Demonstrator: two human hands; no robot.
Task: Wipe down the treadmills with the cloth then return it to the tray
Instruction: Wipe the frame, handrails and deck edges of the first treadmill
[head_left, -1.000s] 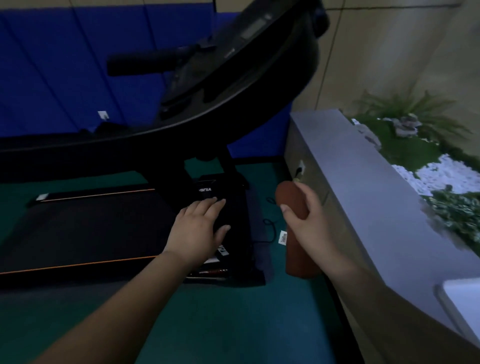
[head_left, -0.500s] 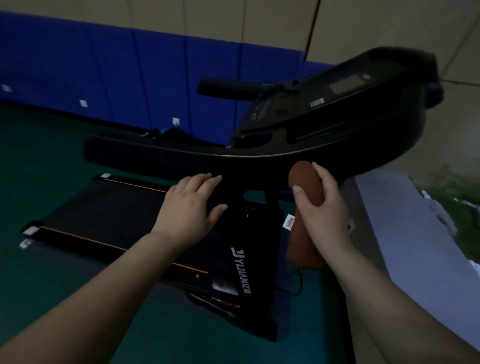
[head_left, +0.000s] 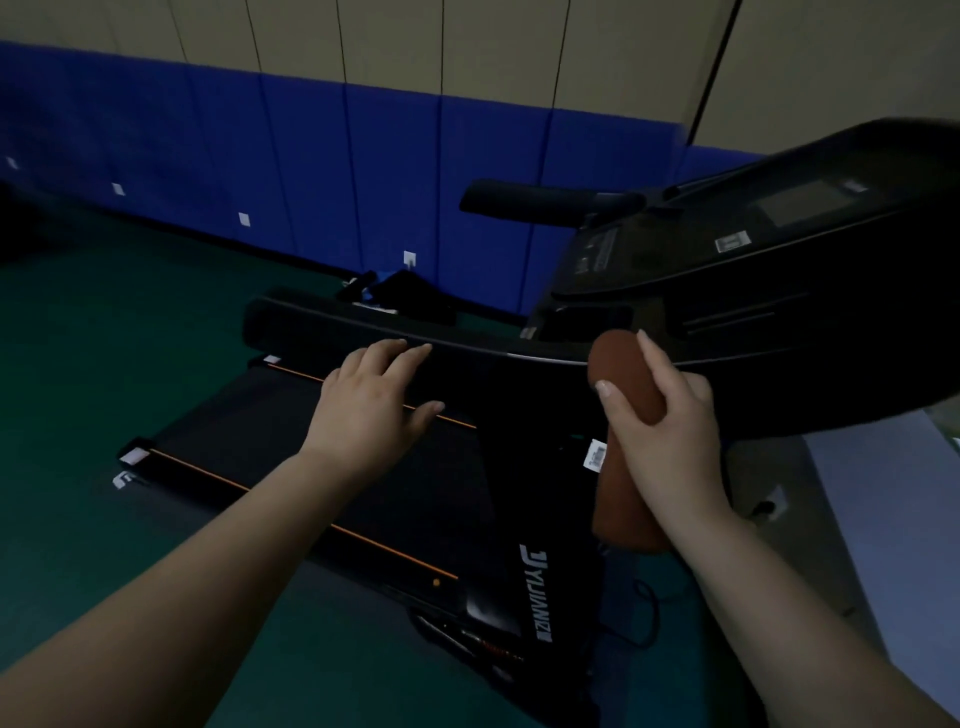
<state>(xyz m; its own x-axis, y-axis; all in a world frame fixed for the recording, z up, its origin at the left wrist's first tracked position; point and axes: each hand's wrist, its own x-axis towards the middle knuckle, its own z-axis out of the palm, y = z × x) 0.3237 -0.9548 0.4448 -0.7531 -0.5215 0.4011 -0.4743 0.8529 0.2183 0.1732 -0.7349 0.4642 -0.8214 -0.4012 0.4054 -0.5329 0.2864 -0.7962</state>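
Treadmill console (head_left: 810, 249) cut off at right edge; cloth (head_left: 628, 379) middle hidden behind right hand (head_left: 670, 441).

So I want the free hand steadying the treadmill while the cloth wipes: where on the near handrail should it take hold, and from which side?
Probably the straight stretch of the near handrail, close to where the left hand hovers open. Come from above and wrap the fingers over the top: the bar runs roughly level and is bare there. Nearer the console it meets the right hand gripping the cloth.
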